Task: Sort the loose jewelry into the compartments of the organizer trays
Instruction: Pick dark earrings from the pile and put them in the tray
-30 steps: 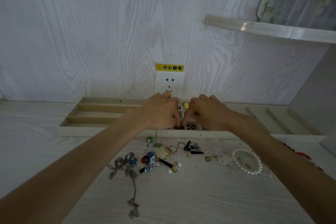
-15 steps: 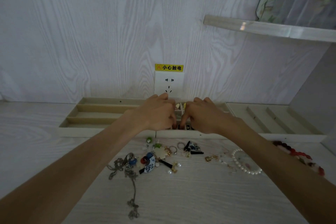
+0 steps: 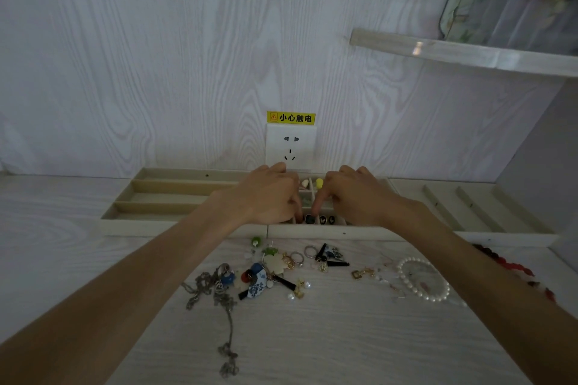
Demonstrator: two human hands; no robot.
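Now both hands, left (image 3: 269,194) and right (image 3: 353,194), over middle tray (image 3: 312,230), fingers curled down into small front compartments, probably seating tiny piece; pinch unclear. Loose jewelry (image 3: 272,272) on worktop just before tray. Next: withdraw, pick another piece.

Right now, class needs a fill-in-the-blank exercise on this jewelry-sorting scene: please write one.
1. Both hands reach into the ____ organizer tray.
2. The pearl bracelet lies beside the ____ forearm.
3. The silver chain necklace lies on the ____.
4. The sign above the wall socket is ____.

Missing words: middle; right; table; yellow
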